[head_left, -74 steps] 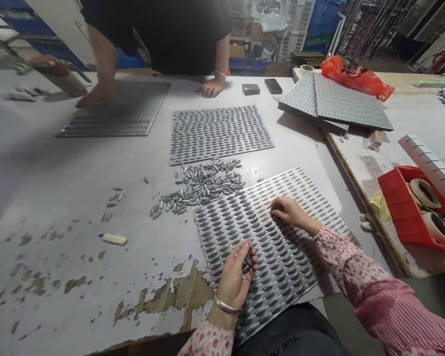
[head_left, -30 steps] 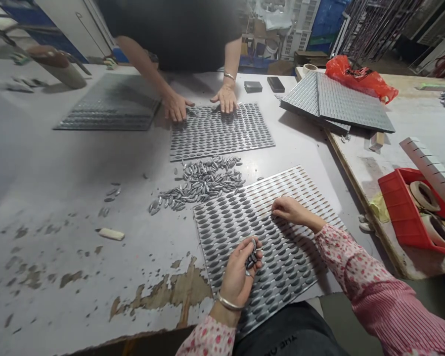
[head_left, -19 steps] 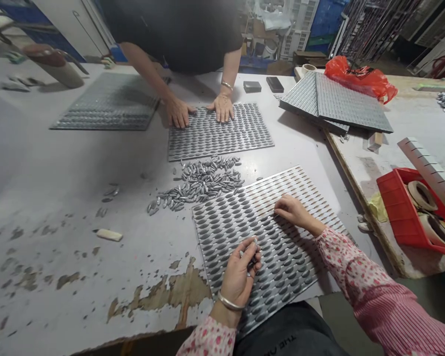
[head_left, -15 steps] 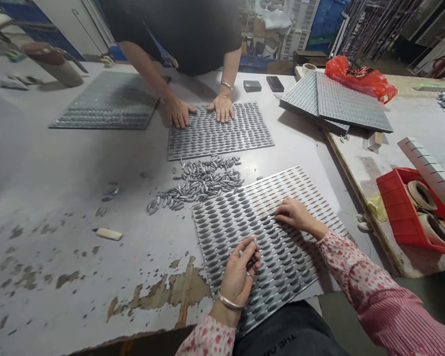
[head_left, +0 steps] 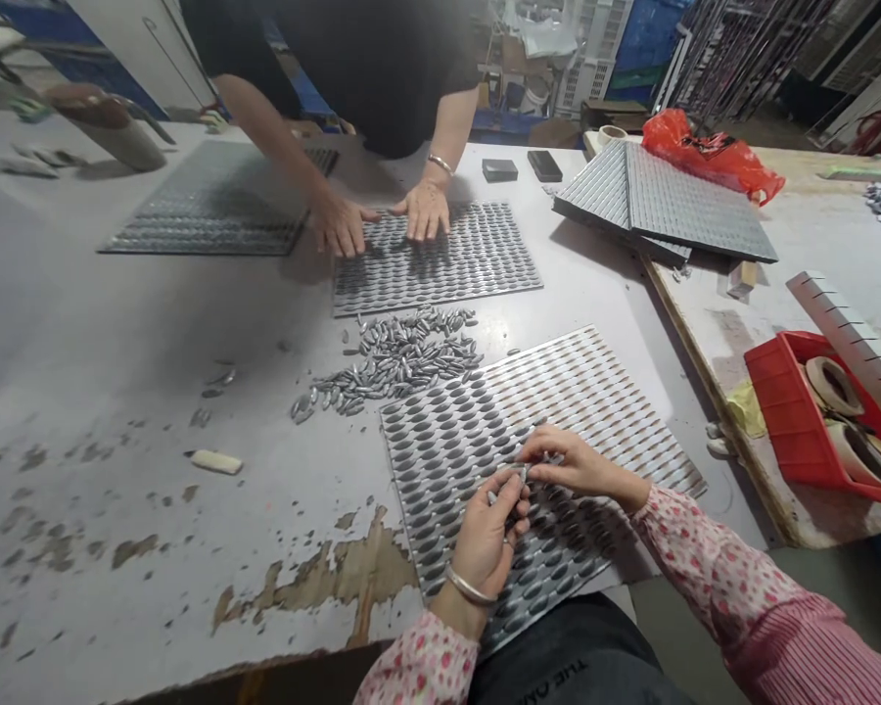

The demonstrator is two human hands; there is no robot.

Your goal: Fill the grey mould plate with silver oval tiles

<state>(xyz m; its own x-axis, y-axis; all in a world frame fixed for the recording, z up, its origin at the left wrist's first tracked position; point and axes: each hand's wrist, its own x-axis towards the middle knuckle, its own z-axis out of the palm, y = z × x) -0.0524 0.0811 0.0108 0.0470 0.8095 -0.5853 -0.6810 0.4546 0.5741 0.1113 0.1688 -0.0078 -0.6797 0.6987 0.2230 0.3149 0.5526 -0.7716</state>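
Note:
In front of me lies a panel (head_left: 440,460) with rows of grey oval pieces; its far right part shows bare, brownish slots. My left hand (head_left: 490,524) is closed around several small grey oval pieces above the panel. The fingertips of my right hand (head_left: 569,460) meet those of my left at one oval piece (head_left: 520,471), pinched between thumb and finger. Which hand bears that piece is hard to make out. Just beyond the panel, a loose pile of grey oval pieces (head_left: 403,357) is spread on the table.
Across the white table (head_left: 117,333) a co-worker's hands (head_left: 424,208) press on a second panel (head_left: 477,259). Other panels (head_left: 198,211) lie at left, with stacked panels (head_left: 697,201) at right. A red bin (head_left: 793,411) holds tape rolls. A white-handled tool (head_left: 216,461) lies left.
My right hand has moved left and toward me, from the panel's slots to my left hand's fingertips. My left hand has shifted slightly right. The co-worker's hands have slid a little left.

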